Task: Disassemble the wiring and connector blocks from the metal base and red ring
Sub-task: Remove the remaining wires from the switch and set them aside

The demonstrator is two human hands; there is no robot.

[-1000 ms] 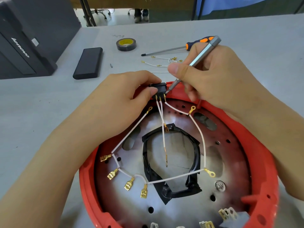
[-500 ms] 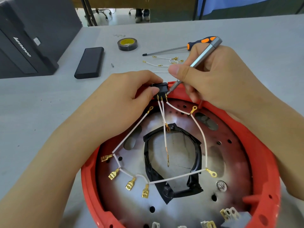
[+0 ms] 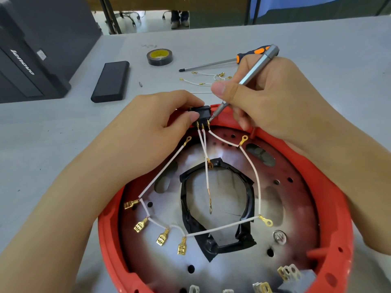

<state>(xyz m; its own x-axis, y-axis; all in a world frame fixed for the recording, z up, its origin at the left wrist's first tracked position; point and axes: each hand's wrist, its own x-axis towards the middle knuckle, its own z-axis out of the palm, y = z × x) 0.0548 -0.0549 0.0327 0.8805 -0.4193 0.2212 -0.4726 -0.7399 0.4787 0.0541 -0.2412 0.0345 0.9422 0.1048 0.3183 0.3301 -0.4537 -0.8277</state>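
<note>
Fingers of the left hand [image 3: 148, 125] pinch the black block [image 3: 202, 115] at the red ring's [image 3: 330, 208] far edge, half hiding it; the right hand [image 3: 266, 98] grips a silver screwdriver [image 3: 247, 79], tip at its terminals. White wires [image 3: 256, 176] trail across the metal base [image 3: 222, 269].

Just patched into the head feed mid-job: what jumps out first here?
The red ring around the metal base fills the lower frame, with white wires and gold terminals fanned across it. At the ring's far edge, the left hand pinches a black connector block while the right hand works a grey metal tool against its terminals. Beyond them on the table lie an orange-handled screwdriver and a tape roll.
</note>
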